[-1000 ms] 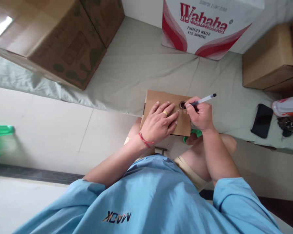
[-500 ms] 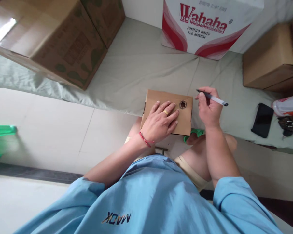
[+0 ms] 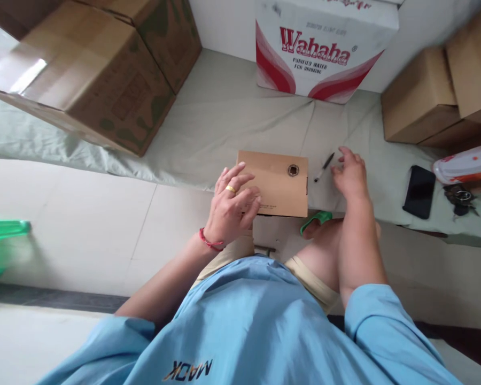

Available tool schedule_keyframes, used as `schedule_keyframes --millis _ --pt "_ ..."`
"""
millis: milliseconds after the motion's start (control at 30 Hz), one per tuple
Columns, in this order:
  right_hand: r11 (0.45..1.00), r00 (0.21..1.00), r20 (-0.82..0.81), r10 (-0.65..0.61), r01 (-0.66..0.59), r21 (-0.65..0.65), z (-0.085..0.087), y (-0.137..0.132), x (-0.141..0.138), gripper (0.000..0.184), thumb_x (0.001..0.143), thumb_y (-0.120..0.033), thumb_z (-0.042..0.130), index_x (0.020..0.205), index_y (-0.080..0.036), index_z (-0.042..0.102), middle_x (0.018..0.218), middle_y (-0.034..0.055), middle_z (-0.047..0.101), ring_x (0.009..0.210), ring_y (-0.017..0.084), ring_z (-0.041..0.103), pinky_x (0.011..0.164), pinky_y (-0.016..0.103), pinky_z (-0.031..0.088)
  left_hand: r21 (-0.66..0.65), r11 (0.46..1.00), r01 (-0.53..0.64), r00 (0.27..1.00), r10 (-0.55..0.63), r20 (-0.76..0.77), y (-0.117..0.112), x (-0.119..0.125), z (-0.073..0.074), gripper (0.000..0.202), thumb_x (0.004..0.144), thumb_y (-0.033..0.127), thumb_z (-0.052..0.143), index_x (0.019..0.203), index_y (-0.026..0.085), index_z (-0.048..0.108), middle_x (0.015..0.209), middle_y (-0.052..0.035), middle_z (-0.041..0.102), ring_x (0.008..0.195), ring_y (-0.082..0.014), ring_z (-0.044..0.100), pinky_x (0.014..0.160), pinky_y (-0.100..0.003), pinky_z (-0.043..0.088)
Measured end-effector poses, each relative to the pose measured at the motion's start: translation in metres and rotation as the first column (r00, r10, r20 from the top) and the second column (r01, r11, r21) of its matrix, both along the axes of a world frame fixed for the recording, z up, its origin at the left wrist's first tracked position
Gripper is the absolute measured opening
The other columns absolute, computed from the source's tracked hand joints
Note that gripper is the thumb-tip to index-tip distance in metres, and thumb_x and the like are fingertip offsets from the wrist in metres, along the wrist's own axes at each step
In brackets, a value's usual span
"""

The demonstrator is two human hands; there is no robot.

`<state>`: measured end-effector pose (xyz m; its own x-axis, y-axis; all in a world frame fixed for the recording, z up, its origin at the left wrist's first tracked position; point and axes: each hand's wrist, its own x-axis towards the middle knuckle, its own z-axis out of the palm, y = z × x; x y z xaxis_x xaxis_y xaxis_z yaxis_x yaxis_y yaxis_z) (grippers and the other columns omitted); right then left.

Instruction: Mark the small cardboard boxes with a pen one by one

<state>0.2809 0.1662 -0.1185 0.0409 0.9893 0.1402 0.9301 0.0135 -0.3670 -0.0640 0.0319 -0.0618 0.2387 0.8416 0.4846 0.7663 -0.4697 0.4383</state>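
Note:
A small brown cardboard box [image 3: 278, 182] with a round dark mark near its far right corner lies at the front edge of the cloth-covered surface. My left hand [image 3: 234, 200], with a ring and a red bracelet, is over the box's left side, fingers apart and holding nothing; whether it touches the box I cannot tell. A pen [image 3: 324, 167] with a dark tip end and a pale barrel lies on the cloth, just right of the box. Beside the pen my right hand [image 3: 350, 174] is open, its fingers loosely curved and apart from the pen.
Large printed cartons [image 3: 116, 80] stand at the left, and a white and red Wahaha water carton [image 3: 312, 59] at the back. Brown boxes [image 3: 420, 101] are at the right. A black phone [image 3: 419, 191] and keys [image 3: 460, 198] lie near the front right edge.
My right hand has let go of the pen, which now lies on the cloth. My left hand has lifted from the middle of the box and shifted to its left side.

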Motion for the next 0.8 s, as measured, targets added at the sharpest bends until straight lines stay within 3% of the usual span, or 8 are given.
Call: schedule_keyframes --millis 67,133,200,300,367,500,667,800 --pt "0.994 0.996 -0.012 -0.088 0.088 0.063 0.009 -0.004 0.014 0.068 0.089 -0.017 0.064 0.157 -0.015 0.057 0.131 0.0180 0.070 0.122 0.033 0.061 0.117 0.056 0.044 -0.022 1.000 0.006 1.000 -0.007 -0.005 -0.009 -0.011 -0.006 0.017 0.107 0.033 0.063 0.112 0.024 0.076 0.138 -0.0105 0.076 0.159 -0.0329 0.054 0.136 -0.064 0.038" --pt "0.952 0.963 -0.010 -0.269 0.267 0.150 0.021 -0.010 0.036 0.073 0.091 -0.021 0.068 0.161 -0.011 0.051 0.140 0.0233 0.067 0.132 0.037 0.057 0.123 0.057 0.036 -0.064 0.997 0.047 0.999 -0.049 -0.022 -0.018 -0.019 -0.015 0.024 0.106 0.041 0.068 0.121 0.025 0.077 0.143 -0.0117 0.074 0.160 -0.0352 0.052 0.136 -0.065 0.036" --pt "0.850 0.865 -0.001 -0.501 0.492 0.187 0.032 -0.015 0.063 0.078 0.093 -0.022 0.071 0.165 -0.004 0.046 0.150 0.0319 0.061 0.144 0.042 0.052 0.127 0.057 0.028 -0.125 0.985 0.117 0.992 -0.122 -0.030 -0.026 -0.022 -0.026 0.034 0.105 0.044 0.069 0.133 0.025 0.075 0.152 -0.0143 0.069 0.161 -0.0368 0.050 0.136 -0.066 0.036" --pt "0.674 0.674 0.022 -0.738 0.734 0.082 0.040 -0.026 0.099 0.090 0.095 -0.029 0.075 0.171 0.000 0.036 0.162 0.0426 0.047 0.155 0.050 0.042 0.125 0.059 0.027 -0.163 0.972 0.168 0.985 -0.170 0.004 -0.033 -0.016 -0.038 0.039 0.107 0.032 0.064 0.144 0.021 0.071 0.161 -0.0191 0.061 0.164 -0.0375 0.045 0.132 -0.065 0.043" --pt "0.622 0.621 0.035 -0.783 0.783 -0.006 0.039 -0.035 0.115 0.095 0.094 -0.033 0.077 0.172 -0.001 0.033 0.160 0.0470 0.044 0.156 0.054 0.041 0.118 0.065 0.033 -0.149 0.978 0.147 0.989 -0.144 0.033 -0.034 -0.009 -0.042 0.038 0.108 0.024 0.060 0.144 0.021 0.071 0.161 -0.0192 0.061 0.164 -0.0370 0.045 0.131 -0.065 0.045" --pt "0.627 0.633 0.035 -0.773 0.772 -0.105 0.026 -0.057 0.128 0.094 0.081 -0.044 0.087 0.159 -0.007 0.050 0.148 0.0451 0.053 0.145 0.057 0.050 0.110 0.069 0.039 -0.135 0.983 0.122 0.993 -0.119 0.024 -0.031 0.001 -0.043 0.036 0.106 0.021 0.059 0.140 0.023 0.073 0.157 -0.0166 0.064 0.162 -0.0365 0.047 0.130 -0.064 0.048" --pt "0.578 0.578 0.003 -0.816 0.816 -0.031 0.015 -0.074 0.137 0.090 0.080 -0.043 0.081 0.157 -0.011 0.047 0.151 0.0436 0.045 0.146 0.055 0.045 0.109 0.068 0.038 -0.105 0.981 0.165 0.985 -0.168 -0.025 -0.029 -0.007 -0.045 0.041 0.104 0.016 0.059 0.142 0.023 0.073 0.159 -0.0162 0.064 0.160 -0.0370 0.050 0.126 -0.063 0.052" --pt "0.562 0.562 -0.006 -0.827 0.827 -0.028 0.019 -0.073 0.152 0.076 0.079 -0.044 0.080 0.144 -0.015 0.054 0.132 0.0377 0.054 0.137 0.052 0.048 0.100 0.067 0.040 -0.143 0.967 0.211 0.975 -0.219 -0.042 -0.028 -0.014 -0.043 0.046 0.101 0.014 0.059 0.144 0.024 0.073 0.161 -0.0154 0.063 0.161 -0.0359 0.051 0.123 -0.060 0.056"
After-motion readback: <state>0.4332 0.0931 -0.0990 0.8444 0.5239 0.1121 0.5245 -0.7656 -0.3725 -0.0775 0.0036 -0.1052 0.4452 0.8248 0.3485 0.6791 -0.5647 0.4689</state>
